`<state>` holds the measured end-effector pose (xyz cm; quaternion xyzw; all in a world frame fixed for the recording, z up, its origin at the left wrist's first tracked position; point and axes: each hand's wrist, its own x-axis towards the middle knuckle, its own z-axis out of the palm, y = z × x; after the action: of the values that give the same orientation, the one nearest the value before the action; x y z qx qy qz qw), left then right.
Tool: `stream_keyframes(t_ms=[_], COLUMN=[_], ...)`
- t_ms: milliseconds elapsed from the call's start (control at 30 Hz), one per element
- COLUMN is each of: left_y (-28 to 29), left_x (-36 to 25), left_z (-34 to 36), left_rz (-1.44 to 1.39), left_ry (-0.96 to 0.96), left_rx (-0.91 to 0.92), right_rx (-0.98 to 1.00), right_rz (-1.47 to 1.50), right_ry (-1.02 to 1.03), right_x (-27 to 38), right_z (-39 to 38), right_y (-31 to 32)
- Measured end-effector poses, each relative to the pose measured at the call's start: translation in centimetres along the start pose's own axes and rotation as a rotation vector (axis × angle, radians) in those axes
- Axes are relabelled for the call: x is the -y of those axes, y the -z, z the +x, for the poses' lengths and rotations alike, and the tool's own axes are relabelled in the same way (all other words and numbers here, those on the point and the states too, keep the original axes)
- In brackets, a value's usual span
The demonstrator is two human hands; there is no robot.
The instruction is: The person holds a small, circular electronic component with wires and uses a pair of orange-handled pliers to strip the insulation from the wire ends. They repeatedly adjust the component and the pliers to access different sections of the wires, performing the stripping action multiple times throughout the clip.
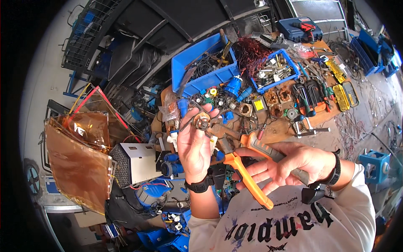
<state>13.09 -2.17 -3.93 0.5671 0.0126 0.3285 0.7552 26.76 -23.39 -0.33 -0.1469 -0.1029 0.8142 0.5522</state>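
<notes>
My left hand [195,153], palm up, holds a round metal fitting [202,121] with a nut or stud at its centre and a dark cord beside it. My right hand [296,164] grips the upper handle of large pliers or cutters [248,182] with orange-and-grey handles, which are spread apart; the fingers reach loosely toward the lower handle. The tool's metal head lies just right of and below the fitting, partly hidden, so contact is unclear. Blue plastic fittings [172,166] lie below and left of my left hand.
A wooden bench [277,130] carries tools, small parts, a blue bin of cables [180,75], a tray of metal pieces [273,71] and a drill [307,30]. At left stand copper-coloured sheeting [75,159] and a white case [136,164]. Loose wires litter the floor at right [361,122].
</notes>
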Motion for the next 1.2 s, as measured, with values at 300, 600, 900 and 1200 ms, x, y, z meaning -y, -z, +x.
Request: stream_keyframes(t_ms=[300, 600, 900, 1200], left_y=[1.3, 1.4, 2.0, 2.2], left_x=[-0.3, 0.5, 1.2, 1.1], left_z=[0.0, -0.9, -1.3, -1.4], left_rz=[-0.001, 0.017, 0.012, 0.020], left_ry=[0.103, 0.075, 0.088, 0.005], left_rx=[0.027, 0.001, 0.006, 0.044], right_rx=[-0.026, -0.097, -0.075, -0.148], right_rz=[-0.023, -0.026, -0.098, -0.105], right_ry=[-0.037, -0.026, -0.050, 0.005], right_x=[0.5, 0.7, 0.9, -0.5], right_z=[-0.3, -0.2, -0.2, 0.5], right_y=[-0.2, -1.5, -1.7, -1.8])
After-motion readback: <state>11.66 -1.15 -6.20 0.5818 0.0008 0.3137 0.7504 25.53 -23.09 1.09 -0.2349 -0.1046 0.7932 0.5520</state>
